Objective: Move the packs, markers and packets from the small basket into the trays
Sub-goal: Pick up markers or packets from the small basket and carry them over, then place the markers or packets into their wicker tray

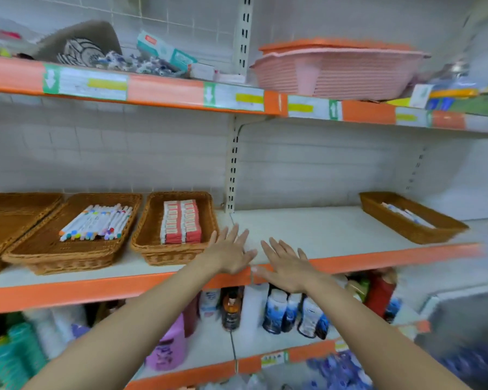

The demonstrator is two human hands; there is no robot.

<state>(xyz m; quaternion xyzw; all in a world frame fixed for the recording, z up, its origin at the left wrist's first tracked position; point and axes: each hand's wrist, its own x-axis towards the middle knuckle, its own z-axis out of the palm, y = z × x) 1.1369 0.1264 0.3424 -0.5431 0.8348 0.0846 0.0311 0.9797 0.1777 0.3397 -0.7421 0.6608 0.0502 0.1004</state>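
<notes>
Both my hands reach over the middle shelf's front edge with fingers spread and nothing in them: my left hand (231,250) just right of a wicker tray (150,240) filled with red-and-white packs (181,222), my right hand (286,263) beside it. Left of that, a wider wicker tray (34,254) holds a row of white markers (96,222) with coloured caps. An empty wicker tray (9,209) lies at the far left. At the shelf's right end a narrow wicker basket (412,226) contains a few white items (406,213).
The white shelf board (321,229) has an orange front strip (378,258). A pink plastic basket (338,71) and boxes sit on the shelf above. Bottles (282,311) crowd the shelf below. A perforated metal upright (233,167) divides the two bays.
</notes>
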